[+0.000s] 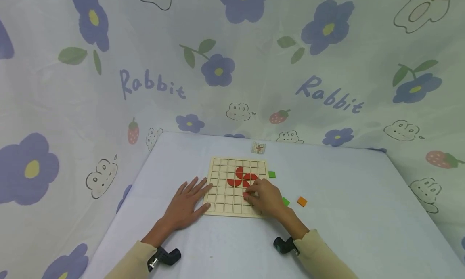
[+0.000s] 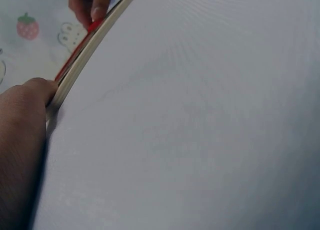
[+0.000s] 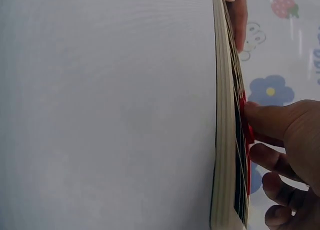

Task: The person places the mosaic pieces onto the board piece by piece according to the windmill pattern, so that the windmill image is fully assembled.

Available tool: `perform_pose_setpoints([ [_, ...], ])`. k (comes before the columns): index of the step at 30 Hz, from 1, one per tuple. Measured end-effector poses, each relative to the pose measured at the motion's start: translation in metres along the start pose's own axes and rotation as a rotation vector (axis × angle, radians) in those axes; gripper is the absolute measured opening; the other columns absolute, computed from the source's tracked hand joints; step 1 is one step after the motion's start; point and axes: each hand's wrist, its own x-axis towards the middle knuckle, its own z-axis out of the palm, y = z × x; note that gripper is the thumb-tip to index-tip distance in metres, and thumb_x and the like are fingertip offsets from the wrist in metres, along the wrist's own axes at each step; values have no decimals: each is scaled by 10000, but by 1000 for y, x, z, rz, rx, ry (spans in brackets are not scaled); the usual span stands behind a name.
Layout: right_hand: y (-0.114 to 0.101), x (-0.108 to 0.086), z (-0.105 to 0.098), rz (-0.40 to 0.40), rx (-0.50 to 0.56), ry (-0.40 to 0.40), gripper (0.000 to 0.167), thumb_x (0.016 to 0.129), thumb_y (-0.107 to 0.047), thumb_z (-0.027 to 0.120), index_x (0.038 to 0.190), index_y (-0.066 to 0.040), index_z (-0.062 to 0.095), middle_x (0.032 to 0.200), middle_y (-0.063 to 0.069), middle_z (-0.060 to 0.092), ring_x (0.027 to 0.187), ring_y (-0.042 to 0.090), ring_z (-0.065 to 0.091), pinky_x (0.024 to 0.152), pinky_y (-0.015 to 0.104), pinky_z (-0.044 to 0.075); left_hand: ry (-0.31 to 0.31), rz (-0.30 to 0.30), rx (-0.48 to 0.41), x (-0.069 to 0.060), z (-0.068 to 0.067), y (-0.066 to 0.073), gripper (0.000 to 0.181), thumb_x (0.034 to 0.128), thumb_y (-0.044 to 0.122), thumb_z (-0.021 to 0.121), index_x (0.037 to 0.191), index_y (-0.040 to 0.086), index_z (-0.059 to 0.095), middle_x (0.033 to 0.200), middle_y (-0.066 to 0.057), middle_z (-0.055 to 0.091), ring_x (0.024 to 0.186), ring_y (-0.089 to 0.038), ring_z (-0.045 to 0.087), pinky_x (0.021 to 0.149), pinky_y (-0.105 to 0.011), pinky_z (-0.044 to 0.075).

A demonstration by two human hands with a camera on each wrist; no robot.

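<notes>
My right hand (image 1: pixel 267 197), thumb against fingers, pinches a red tile (image 1: pixel 246 196), probably light, stiff and best gripped by its edges, at the near right of the grid board (image 1: pixel 220 199), while my left hand (image 1: pixel 187 204) lies spread, grasping nothing, on its left edge.

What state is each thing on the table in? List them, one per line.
Grid board: flat, partly filled.
Red pieces: four laid out as a pinwheel.
Fifth red piece: pinched, seating unclear.
Green tiles: two visible, loose, one partly hidden.
Orange tile: loose, flat.
Patterned card: lying beyond the board.
Left hand: fingers spread, at the board's edge.
Right hand: pinching the fifth red piece.
</notes>
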Motion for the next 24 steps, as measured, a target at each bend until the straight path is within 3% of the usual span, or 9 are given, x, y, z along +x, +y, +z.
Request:
perform_pose_setpoints([
  [7, -4, 3, -5, -52, -110, 5, 163, 832, -294, 812, 946, -178, 796, 849, -104, 633, 761, 70, 505, 604, 221, 461, 12, 0, -6, 0, 1, 0, 630, 983, 557, 451, 1518, 229, 409, 1584, -14, 311, 1463, -292, 213, 1160, -538, 158],
  [11, -4, -1, -6, -78, -110, -29, 198, 807, -302, 832, 966, -189, 797, 884, -95, 628, 782, 75, 513, 608, 214, 468, 16, 8, -4, 0, 3, 0, 631, 982, 564, 451, 1518, 234, 409, 1583, -14, 315, 1459, -304, 223, 1153, -548, 166],
  [18, -2, 1, -4, -129, -41, -25, 133, 835, -144, 808, 968, -141, 795, 860, -60, 630, 749, 72, 505, 646, 211, 489, 20, -2, 3, 1, 5, 0, 630, 979, 559, 451, 1517, 234, 410, 1584, -13, 311, 1464, -293, 209, 1163, -530, 146],
  [24, -1, 5, -4, -123, -100, 7, 115, 816, -125, 821, 916, -180, 805, 839, -86, 620, 769, 68, 538, 666, 222, 507, 5, -9, -15, 0, 3, 0, 631, 984, 566, 434, 1523, 240, 398, 1588, -4, 301, 1469, -279, 198, 1169, -521, 134],
])
